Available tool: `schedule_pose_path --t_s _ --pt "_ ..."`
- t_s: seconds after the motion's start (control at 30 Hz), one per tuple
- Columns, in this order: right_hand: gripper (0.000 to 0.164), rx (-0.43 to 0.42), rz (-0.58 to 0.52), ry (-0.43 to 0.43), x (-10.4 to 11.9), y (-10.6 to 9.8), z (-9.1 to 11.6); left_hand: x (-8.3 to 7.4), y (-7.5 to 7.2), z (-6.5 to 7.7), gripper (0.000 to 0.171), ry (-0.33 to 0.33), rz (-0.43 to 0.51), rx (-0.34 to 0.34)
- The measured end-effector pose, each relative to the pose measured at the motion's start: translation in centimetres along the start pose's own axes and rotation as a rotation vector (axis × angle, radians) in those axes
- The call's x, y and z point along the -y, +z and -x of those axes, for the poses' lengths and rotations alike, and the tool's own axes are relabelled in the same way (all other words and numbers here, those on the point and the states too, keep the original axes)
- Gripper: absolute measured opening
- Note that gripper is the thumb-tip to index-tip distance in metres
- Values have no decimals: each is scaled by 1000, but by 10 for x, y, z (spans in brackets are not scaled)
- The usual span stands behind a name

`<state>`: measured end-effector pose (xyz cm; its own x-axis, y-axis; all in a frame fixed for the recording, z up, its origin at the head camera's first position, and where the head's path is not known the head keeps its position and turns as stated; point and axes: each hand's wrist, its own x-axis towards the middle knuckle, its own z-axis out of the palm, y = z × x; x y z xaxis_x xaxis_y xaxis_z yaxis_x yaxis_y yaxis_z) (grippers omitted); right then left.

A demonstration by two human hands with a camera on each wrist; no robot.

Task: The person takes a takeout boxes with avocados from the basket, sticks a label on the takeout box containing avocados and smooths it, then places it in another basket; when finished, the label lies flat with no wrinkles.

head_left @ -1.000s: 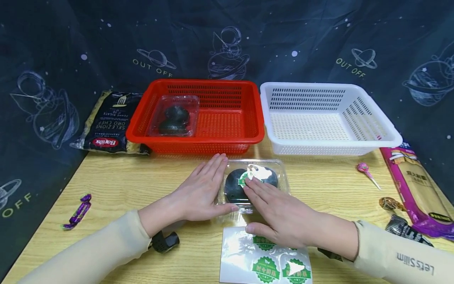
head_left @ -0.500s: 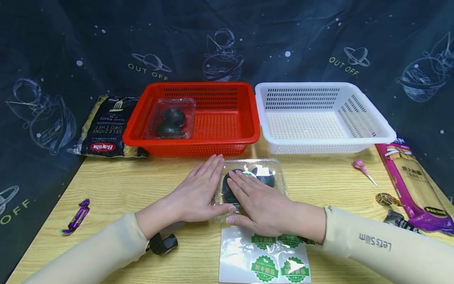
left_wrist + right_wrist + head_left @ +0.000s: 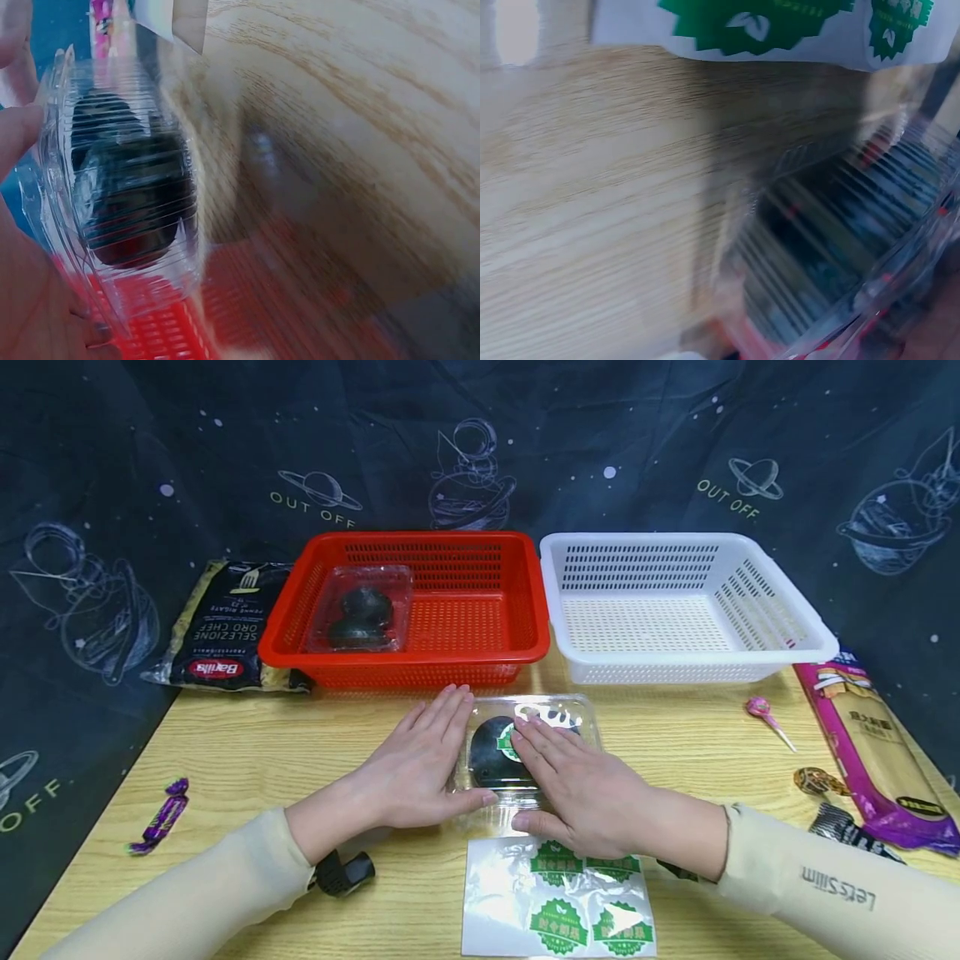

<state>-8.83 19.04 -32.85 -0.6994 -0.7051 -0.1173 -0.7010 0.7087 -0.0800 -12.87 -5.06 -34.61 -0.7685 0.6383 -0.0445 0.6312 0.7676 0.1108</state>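
A clear plastic clamshell box (image 3: 585, 706) lies on the table with dark round items (image 3: 491, 768) inside, their kind hard to tell. A green and white round sticker (image 3: 507, 742) is on its lid, partly under the right fingertips. My left hand (image 3: 423, 760) rests along the box's left edge, fingers straight, thumb across the near corner. My right hand (image 3: 588, 785) presses flat on the lid with straight fingers and covers the box's right part. Just in front lies a white sheet of green stickers (image 3: 495, 902). Both wrist views show the ribbed box side (image 3: 135, 187).
Behind stand a red basket (image 3: 405, 657), holding another clear box (image 3: 363, 610), and a white basket (image 3: 690, 657). A pasta bag (image 3: 228, 627) lies left, near a purple candy (image 3: 160, 817). At right are a lollipop (image 3: 760, 707), wrapped candies (image 3: 819, 781) and a purple packet (image 3: 877, 752).
My right hand slid left across the lid, then back right, uncovering part of the sticker. The left hand stays at the box's edge. The head view shifted slightly.
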Motion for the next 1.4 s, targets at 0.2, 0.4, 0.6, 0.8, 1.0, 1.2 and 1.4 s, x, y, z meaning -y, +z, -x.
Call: schedule_pose_path --t_s 0.2,0.4,0.6,0.8,1.0,1.2,1.4 --pt "84 -36 9 11 -7 2 9 0 0 -1 111 1 -2 5" --pt "84 -69 29 15 -12 4 17 0 1 1 110 1 -1 7" --pt "83 -73 30 29 -17 4 23 1 1 1 110 6 -4 1" --pt "78 -86 -86 34 -25 1 26 1 1 0 110 2 5 13" --pt "77 -87 -128 0 -28 -1 22 1 1 1 110 1 1 10" --pt "79 -85 -73 -61 -21 0 7 0 1 0 110 -2 5 14" --pt "81 -70 -24 -98 -12 2 -5 -1 0 0 109 1 0 1"
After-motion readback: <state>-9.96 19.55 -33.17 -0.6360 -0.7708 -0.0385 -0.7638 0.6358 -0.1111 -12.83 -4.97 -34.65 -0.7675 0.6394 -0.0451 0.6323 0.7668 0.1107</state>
